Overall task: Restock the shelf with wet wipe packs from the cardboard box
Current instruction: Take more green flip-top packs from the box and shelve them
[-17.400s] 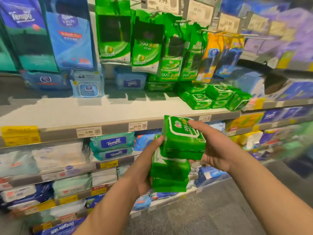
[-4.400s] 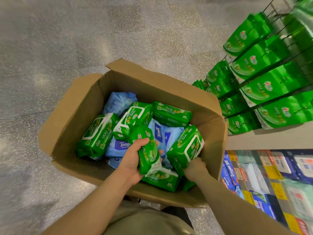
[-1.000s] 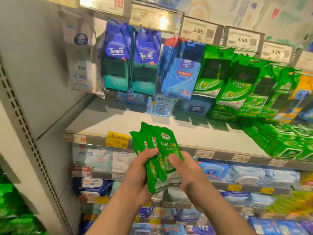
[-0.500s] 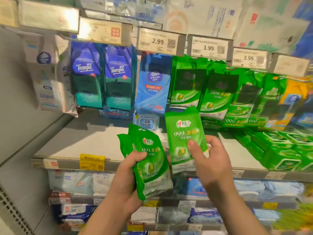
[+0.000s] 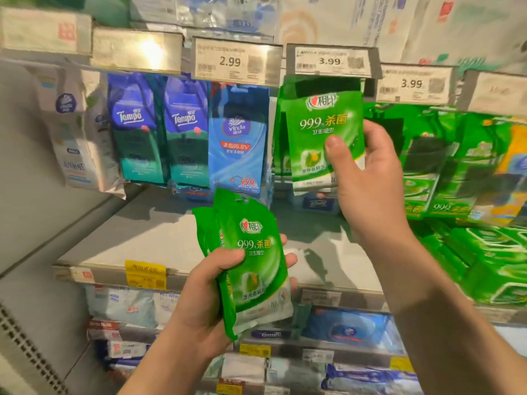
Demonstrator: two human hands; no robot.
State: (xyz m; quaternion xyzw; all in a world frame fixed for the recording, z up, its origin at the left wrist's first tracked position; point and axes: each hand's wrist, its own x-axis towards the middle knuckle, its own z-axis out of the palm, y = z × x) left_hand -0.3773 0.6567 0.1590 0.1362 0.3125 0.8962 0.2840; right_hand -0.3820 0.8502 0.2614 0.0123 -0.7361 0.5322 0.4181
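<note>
Currently left hand (image 5: 205, 292) grips a small stack of green wipe packs (image 5: 251, 263), thumb across the front, over the front edge of the grey shelf (image 5: 159, 238). Right hand (image 5: 368, 178) pinches a single green pack (image 5: 322, 132) upright, raised just under the 3.99 price tag (image 5: 330, 60), against hanging green packs (image 5: 281, 143).
</note>
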